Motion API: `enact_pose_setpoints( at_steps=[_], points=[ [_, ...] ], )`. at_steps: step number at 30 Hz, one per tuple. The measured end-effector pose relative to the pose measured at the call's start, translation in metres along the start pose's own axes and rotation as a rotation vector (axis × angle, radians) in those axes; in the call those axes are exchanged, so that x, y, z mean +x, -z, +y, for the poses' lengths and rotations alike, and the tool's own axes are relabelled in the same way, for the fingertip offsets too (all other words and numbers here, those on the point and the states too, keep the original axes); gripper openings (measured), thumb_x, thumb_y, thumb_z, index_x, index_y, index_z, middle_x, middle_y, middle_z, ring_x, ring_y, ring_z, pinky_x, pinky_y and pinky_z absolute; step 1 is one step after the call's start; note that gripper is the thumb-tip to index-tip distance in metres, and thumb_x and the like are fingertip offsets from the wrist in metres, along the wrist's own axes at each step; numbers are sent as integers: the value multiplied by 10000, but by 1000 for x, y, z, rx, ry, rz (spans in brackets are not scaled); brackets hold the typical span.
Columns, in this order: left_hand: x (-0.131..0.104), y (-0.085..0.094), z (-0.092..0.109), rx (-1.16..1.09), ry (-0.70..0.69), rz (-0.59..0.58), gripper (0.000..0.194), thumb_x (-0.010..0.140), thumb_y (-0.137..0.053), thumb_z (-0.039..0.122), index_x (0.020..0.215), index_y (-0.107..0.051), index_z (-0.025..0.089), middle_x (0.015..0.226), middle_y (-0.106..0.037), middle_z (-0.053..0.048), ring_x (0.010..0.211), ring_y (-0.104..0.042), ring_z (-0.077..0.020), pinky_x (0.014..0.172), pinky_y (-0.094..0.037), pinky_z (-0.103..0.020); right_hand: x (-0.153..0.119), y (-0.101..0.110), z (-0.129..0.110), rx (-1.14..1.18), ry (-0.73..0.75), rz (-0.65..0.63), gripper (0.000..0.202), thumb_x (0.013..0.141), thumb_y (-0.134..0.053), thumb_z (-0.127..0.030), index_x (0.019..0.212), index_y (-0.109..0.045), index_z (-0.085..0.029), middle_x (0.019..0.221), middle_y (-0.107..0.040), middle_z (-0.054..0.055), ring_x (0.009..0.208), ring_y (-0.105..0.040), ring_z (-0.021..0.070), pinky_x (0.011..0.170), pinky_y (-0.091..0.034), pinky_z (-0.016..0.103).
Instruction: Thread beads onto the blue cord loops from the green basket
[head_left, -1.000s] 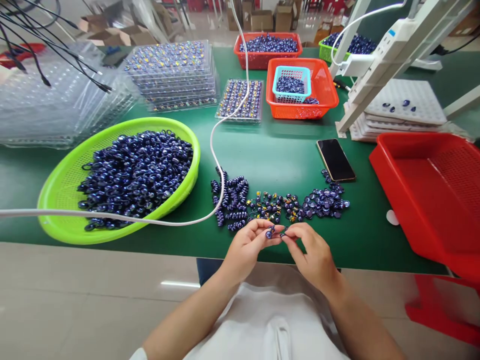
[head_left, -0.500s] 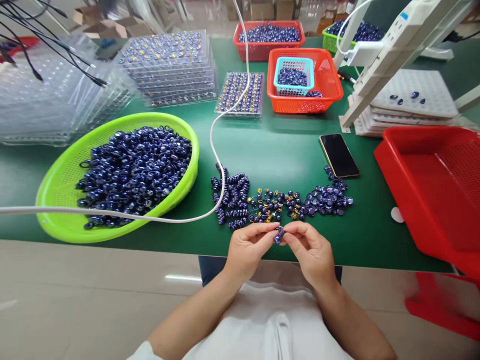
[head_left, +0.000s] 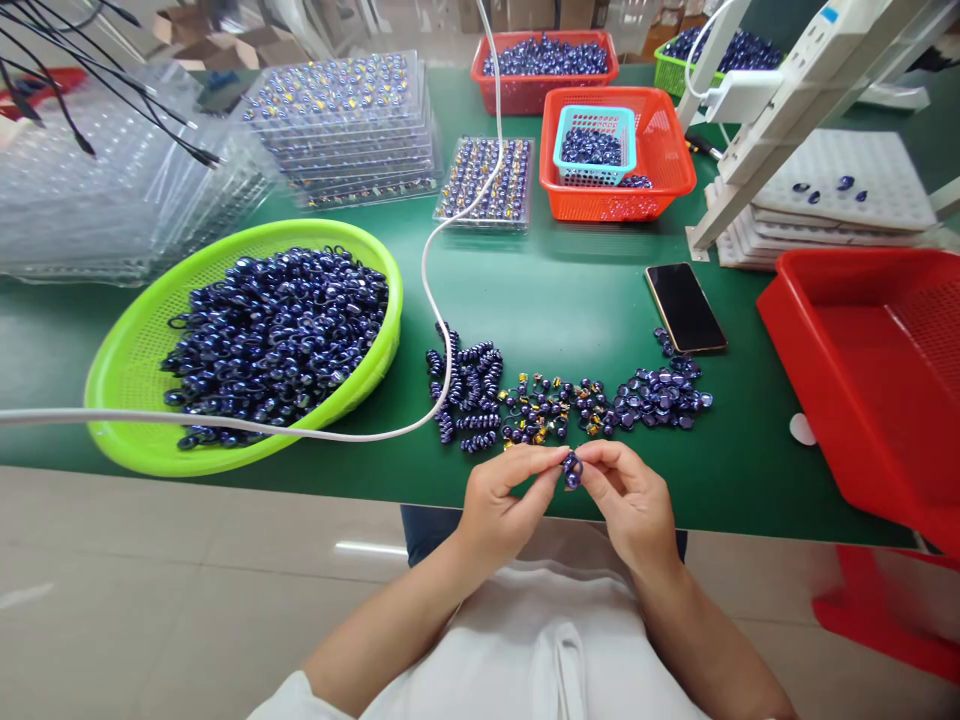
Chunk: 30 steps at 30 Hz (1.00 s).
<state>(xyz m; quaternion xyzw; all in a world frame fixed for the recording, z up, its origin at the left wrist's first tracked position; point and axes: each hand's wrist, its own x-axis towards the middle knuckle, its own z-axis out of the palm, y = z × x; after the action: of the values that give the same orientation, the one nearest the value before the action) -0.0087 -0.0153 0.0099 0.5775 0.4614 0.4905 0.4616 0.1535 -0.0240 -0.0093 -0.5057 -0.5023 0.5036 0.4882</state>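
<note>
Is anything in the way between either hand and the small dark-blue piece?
Nothing visible: left hand and right hand both pinch the small dark-blue piece. The loose blue pieces lie beyond, on the green table.

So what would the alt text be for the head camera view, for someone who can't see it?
Two bare hands, left and right, pinch a small dark-blue piece at the edge of a green table. Beyond them lie small piles of dark-blue parts, with a full green basket to the left and a phone and red bin to the right.
</note>
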Motion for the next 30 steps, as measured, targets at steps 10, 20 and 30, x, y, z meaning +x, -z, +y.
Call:
enact_pose_setpoints(
  at_steps=[10,20,30],
  points=[
    [-4,1,-2,39,-130,-10,301,833,-683,93,1087,-763,233,916,-771,-88,812,-699,-200,754,-549,-329,-4,-4,-3,-174,150,50,38,913,-629,-249,940,-654,-239,854,-705,7,737,-688,136,667,-592,223],
    [-8,4,-4,-7,-20,-32,209,847,-692,145,1026,-769,221,849,-759,-71,763,-687,-187,729,-538,-306,-5,0,-3,-258,225,-6,62,929,-595,-219,962,-635,-252,871,-681,12,742,-664,134,650,-569,218],
    [-8,5,-4,34,-79,-20,162,847,-701,163,988,-756,222,839,-760,-70,765,-684,-193,720,-540,-310,-6,1,3,-122,68,-81,134,928,-612,-241,1059,-638,-254,903,-685,8,743,-691,134,661,-581,227]
  ],
)
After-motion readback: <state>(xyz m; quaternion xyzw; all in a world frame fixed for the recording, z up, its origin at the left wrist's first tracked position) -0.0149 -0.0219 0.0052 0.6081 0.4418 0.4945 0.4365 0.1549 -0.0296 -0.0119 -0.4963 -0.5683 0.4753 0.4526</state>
